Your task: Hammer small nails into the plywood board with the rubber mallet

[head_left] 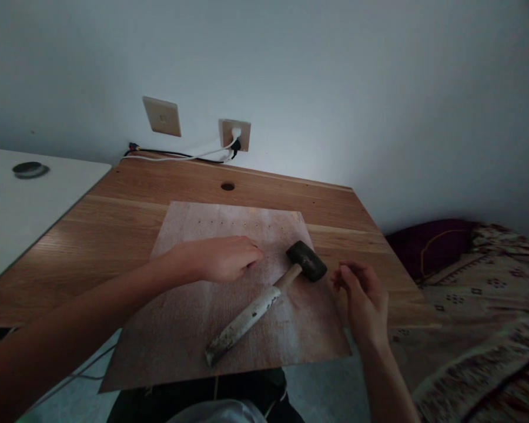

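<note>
A thin plywood board (189, 329) lies on a wooden desk (127, 200), overhanging its front edge. Rows of small nails (233, 224) dot the board's far part. A mallet (264, 302) with a black head and a worn white-painted handle lies flat on the board. My left hand (223, 258) rests on the board left of the mallet head, fingers curled and pinched together at the tips; what they hold is too small to see. My right hand (364, 296) hovers at the board's right edge, just right of the mallet head, fingers loosely bent and apart, holding nothing I can see.
A white table (22, 205) with a round dark cap (30, 170) adjoins the desk on the left. Wall sockets (235, 134) with plugged cables sit behind the desk. A cable hole (227, 186) pierces the desk top. A patterned bed cover (480, 317) lies to the right.
</note>
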`<control>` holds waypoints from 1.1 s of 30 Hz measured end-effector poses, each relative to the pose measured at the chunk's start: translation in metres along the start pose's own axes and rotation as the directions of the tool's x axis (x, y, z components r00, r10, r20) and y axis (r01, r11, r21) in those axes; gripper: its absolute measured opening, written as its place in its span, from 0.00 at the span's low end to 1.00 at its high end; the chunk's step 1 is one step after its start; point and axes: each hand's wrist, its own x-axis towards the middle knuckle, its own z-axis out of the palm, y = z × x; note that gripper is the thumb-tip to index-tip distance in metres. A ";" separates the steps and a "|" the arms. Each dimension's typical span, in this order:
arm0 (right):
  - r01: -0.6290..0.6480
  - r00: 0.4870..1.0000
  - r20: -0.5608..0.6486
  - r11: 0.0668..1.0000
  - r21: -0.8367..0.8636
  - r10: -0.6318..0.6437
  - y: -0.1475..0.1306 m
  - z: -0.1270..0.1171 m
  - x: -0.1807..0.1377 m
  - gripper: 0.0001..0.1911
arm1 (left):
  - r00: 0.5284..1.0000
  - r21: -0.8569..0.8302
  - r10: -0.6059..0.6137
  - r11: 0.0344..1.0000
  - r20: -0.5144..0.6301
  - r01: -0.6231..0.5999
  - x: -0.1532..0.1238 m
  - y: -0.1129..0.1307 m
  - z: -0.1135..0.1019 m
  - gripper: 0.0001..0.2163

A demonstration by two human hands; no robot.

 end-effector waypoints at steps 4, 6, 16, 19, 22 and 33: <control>-0.125 0.979 -0.123 0.957 0.261 0.161 0.021 -0.002 0.019 0.17 | 0.999 -0.010 0.028 1.000 0.018 -0.027 0.005 0.000 0.000 0.09; -0.116 0.971 -0.157 0.929 0.351 0.180 0.023 -0.002 0.023 0.16 | 0.999 -0.007 0.031 0.999 0.033 -0.031 0.007 0.001 -0.001 0.10; -0.108 0.980 -0.120 0.934 0.341 0.158 0.019 0.002 0.018 0.16 | 0.999 0.031 0.020 0.999 0.035 -0.022 0.007 0.000 -0.003 0.09; -0.129 0.974 -0.131 0.928 0.348 0.185 0.020 0.002 0.018 0.16 | 0.999 0.040 0.011 0.999 0.051 -0.013 0.006 0.003 -0.006 0.09; -0.128 0.973 -0.136 0.924 0.359 0.188 0.021 0.002 0.019 0.17 | 0.997 0.041 0.007 0.999 0.071 -0.010 0.006 0.006 -0.010 0.09; -0.109 0.975 -0.148 0.936 0.334 0.166 0.028 0.000 0.020 0.17 | 0.996 0.043 0.009 0.999 0.087 -0.013 0.003 0.005 -0.013 0.09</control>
